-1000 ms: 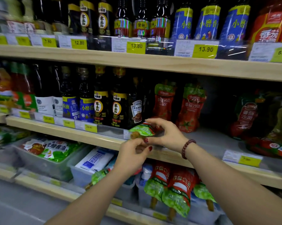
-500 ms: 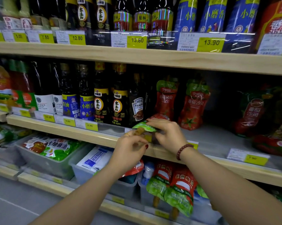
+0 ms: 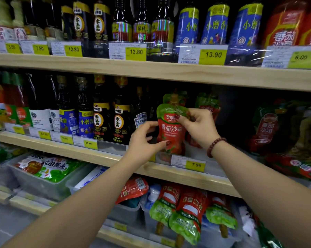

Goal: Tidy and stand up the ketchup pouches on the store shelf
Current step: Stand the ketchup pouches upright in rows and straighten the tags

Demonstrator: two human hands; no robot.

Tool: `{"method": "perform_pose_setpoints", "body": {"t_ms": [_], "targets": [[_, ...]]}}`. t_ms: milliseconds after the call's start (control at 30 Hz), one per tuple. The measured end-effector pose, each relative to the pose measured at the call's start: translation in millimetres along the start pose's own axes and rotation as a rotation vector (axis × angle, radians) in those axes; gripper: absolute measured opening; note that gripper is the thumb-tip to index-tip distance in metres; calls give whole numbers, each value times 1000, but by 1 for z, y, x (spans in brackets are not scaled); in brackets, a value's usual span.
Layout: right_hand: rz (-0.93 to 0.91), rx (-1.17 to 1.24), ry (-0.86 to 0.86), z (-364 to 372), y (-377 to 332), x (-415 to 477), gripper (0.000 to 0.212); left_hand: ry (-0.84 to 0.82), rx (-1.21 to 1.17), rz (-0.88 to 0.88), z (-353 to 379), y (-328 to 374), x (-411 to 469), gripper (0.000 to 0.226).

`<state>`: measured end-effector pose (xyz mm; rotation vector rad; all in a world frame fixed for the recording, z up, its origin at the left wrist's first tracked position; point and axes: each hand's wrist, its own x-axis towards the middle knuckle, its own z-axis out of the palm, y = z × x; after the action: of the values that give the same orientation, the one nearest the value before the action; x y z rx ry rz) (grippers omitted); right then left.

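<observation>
A red and green ketchup pouch (image 3: 170,129) stands upright near the front of the middle shelf (image 3: 104,156). My left hand (image 3: 144,140) pinches its lower left edge. My right hand (image 3: 199,126) grips its green top right corner. Two more ketchup pouches (image 3: 207,104) stand behind it, partly hidden. Further pouches (image 3: 266,127) lean at the right in shadow, and some (image 3: 294,165) lie flat there.
Dark sauce bottles (image 3: 101,119) stand just left of the pouch. The upper shelf (image 3: 169,72) overhangs close above. Price tags (image 3: 195,165) line the shelf edge. Below, pouches (image 3: 185,215) hang upside down out of bins (image 3: 49,185).
The pouch lay on its side at the shelf edge under both hands; now it is turned upright, spout up, and both hands have risen with it.
</observation>
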<state>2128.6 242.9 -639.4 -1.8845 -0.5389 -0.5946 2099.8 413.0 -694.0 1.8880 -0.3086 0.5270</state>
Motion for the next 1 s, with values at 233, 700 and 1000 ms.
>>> {"method": "perform_pose_setpoints", "body": {"t_ms": [233, 700, 1000], "targets": [[118, 97, 14, -2, 5, 7, 9, -179, -121, -72, 25, 1, 23, 63], [192, -581, -304, -53, 44, -77, 29, -354, -148, -182, 12, -3, 36, 66], [-150, -865, -76, -48, 60, -103, 17, -347, -125, -187, 36, -4, 53, 68]]}}
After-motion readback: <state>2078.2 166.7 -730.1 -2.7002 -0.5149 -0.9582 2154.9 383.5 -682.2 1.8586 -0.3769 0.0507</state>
